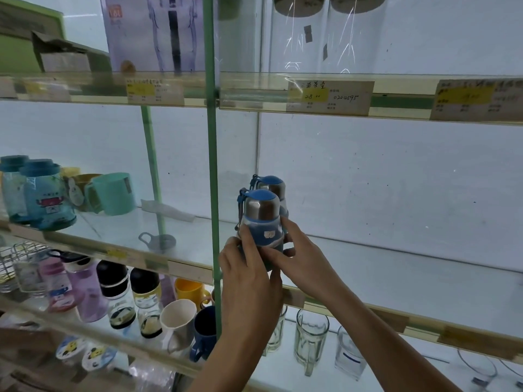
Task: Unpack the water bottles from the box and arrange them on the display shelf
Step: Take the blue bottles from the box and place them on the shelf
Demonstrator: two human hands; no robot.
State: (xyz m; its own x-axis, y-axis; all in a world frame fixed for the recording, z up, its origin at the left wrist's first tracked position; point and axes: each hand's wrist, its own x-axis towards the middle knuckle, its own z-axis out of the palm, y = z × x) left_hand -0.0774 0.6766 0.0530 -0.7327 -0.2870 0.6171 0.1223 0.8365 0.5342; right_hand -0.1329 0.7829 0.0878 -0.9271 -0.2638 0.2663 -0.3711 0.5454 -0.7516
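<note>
Head view, from where the person stands: both hands are up at the front edge of the middle shelf (396,267), a glass board with a pale price strip along its lip. The left hand (249,278) wraps the lower part of the front bottle (260,219), its fingers curled round the blue sleeve and the thumb pressed on the front. The right hand (305,261) grips the same bottle from the other side, forefinger laid across the sleeve low down.

The front bottle is small, with a steel shoulder, a blue cap and a blue strap hanging at its left. It stands upright just right of the green post (210,165). The hands hide its base, so I cannot tell whether it sits on the glass. The rear bottle (273,188), of the same kind, stands directly behind, touching it or very nearly so.

Further left on the same shelf are a teal mug (113,193) and blue-lidded jars (42,193). On the shelf below stand black-capped bottles (116,295) and glass mugs (310,340). Price labels (328,97) hang on the shelf above.
</note>
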